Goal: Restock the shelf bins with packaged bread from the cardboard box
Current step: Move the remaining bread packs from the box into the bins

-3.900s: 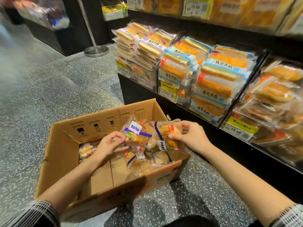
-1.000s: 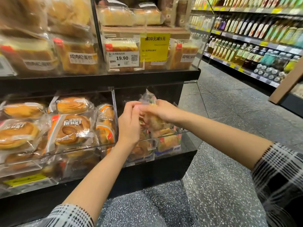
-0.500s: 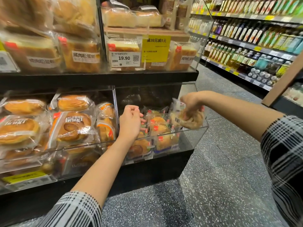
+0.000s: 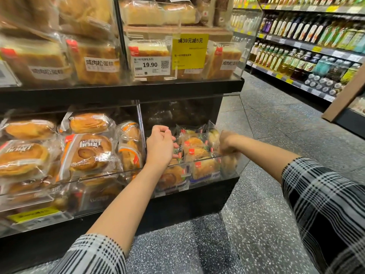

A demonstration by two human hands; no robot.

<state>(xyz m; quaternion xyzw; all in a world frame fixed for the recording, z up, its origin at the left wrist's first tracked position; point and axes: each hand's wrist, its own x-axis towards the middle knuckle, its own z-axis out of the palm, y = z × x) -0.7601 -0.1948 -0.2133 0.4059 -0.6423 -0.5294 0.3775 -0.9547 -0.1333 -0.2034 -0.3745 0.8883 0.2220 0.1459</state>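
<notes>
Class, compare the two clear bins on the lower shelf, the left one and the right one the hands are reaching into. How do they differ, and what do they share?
1. The left bin is packed nearly to its front edge; the right bin has dark empty space above its bread.
2. The left bin holds large round loaves; the right bin holds smaller packets.
3. Both hands, left hand and right hand, are at the right bin only.

Both are clear plastic bins holding wrapped bread.

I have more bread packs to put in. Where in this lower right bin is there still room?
Free: the dark space behind and above the small packs, under the black shelf. Crowded: the front row against the clear wall, and the neighbouring left bin.
</notes>
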